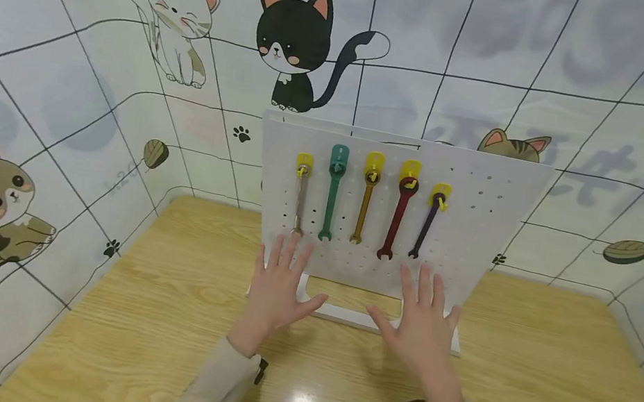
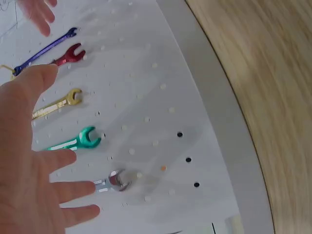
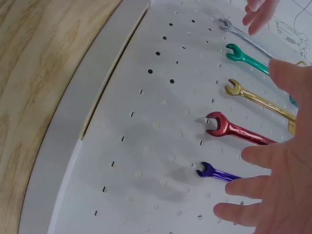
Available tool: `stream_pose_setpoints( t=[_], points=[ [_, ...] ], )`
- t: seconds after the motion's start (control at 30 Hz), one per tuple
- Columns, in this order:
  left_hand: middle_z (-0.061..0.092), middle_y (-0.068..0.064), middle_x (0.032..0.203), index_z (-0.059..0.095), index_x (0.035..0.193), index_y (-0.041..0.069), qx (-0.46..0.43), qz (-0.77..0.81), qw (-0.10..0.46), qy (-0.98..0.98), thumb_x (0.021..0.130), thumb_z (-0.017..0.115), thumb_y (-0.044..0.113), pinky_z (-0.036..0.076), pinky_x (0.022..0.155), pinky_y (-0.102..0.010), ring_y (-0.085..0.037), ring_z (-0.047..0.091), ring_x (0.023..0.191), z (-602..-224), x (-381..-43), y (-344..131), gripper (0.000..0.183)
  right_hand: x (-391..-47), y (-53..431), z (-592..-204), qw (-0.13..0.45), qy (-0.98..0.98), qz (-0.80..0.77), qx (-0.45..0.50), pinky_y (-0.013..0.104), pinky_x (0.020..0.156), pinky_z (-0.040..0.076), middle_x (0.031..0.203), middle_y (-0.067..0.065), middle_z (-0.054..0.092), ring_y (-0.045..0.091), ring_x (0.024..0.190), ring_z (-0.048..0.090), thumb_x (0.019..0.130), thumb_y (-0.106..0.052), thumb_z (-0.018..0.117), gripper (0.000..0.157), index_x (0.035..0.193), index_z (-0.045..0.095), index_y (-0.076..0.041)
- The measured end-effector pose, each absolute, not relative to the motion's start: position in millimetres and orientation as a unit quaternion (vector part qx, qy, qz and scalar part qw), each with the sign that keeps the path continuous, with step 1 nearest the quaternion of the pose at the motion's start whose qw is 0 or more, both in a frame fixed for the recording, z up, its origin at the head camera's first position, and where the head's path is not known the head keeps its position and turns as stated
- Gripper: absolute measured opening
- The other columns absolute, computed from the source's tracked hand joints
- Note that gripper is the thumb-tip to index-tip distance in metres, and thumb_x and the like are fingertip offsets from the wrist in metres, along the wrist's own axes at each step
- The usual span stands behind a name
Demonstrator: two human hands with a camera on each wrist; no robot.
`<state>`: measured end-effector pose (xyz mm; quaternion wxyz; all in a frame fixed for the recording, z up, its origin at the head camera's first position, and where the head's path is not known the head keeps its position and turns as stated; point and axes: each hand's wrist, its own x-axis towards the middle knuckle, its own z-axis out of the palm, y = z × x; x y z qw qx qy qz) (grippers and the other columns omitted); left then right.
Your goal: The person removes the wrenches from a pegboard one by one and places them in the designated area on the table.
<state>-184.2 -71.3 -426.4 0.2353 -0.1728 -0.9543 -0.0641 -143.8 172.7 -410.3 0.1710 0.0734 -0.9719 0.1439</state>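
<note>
Several combination wrenches hang on a white pegboard (image 1: 343, 268): a silver wrench (image 1: 300, 201), a green wrench (image 1: 331, 202), a gold wrench (image 1: 364, 208), a red wrench (image 1: 397, 220) and a smaller dark blue wrench (image 1: 426, 226). Their open ends point down. My left hand (image 1: 278, 285), fingers spread, is before the lower left of the board, its fingertips near the silver wrench's open end in the head view. Before the lower right, my right hand (image 1: 422, 326) spreads its fingers below the blue wrench. Neither hand holds anything.
Yellow hooks (image 1: 410, 169) and a teal hook (image 1: 339, 153) carry the wrenches. The pegboard stands on a white base (image 1: 348, 316) on a wooden table (image 1: 154, 301). Behind it rises a wall covering (image 1: 437, 29) printed with cats and grid lines.
</note>
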Motion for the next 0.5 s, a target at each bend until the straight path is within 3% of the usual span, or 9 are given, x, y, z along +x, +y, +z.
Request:
stream_pose_setpoints(
  t=[0.23,0.37,0.5],
  points=[
    [0.050,-0.019,0.128,0.051,0.126,0.004,-0.199,-0.099,0.337,-0.915,0.079,0.067,0.039,0.036,0.093,-0.056,-0.037,0.046,0.116,-420,-198,-88,0.061,-158,180,-407,0.286,-0.924,0.230,0.109,0.065,0.083,0.037,0.133,0.030,0.044,0.050,0.117,0.042,0.083,-0.025,0.068,0.066,0.134,0.041,0.006],
    [0.056,-0.020,0.118,0.054,0.117,0.000,-0.200,-0.125,0.388,-0.891,0.076,0.072,0.023,0.041,0.083,-0.049,-0.037,0.053,0.102,-411,-208,-97,0.051,-166,185,-403,0.307,-0.895,0.300,0.122,0.059,0.091,0.035,0.126,0.031,0.047,0.049,0.114,0.044,0.085,-0.009,0.064,0.055,0.130,0.042,0.012],
    [0.057,-0.021,0.112,0.055,0.114,-0.005,-0.190,-0.155,0.397,-0.884,0.076,0.073,0.013,0.044,0.080,-0.047,-0.037,0.056,0.096,-400,-220,-108,0.046,-174,189,-399,0.331,-0.874,0.333,0.128,0.056,0.091,0.034,0.121,0.032,0.050,0.047,0.110,0.046,0.083,-0.001,0.063,0.050,0.126,0.043,0.015]
  ],
)
